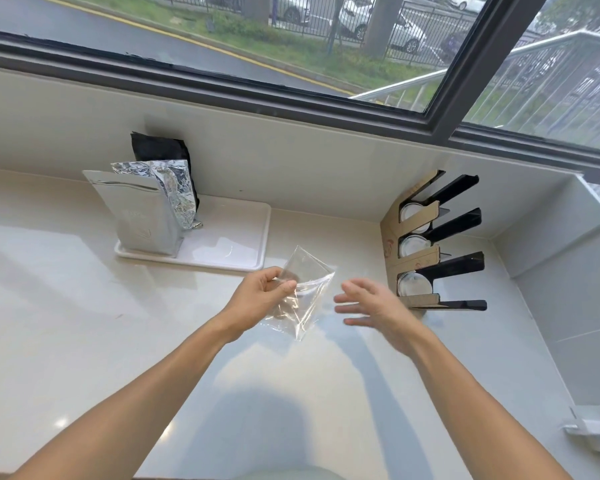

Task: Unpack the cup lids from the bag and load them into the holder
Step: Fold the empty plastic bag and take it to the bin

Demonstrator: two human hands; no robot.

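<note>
A clear plastic bag hangs above the counter, pinched near its top by my left hand; it looks flat, with no lids visible inside. My right hand hovers just right of the bag, fingers spread, holding nothing. The lid holder, brown board with black arms, stands in the right corner. Round lids sit in its three slots: upper, middle and lower.
A white tray behind the bag carries a silver pouch, a crumpled foil bag and a black bag. A wall outlet is on the right wall. A window runs behind the pale counter.
</note>
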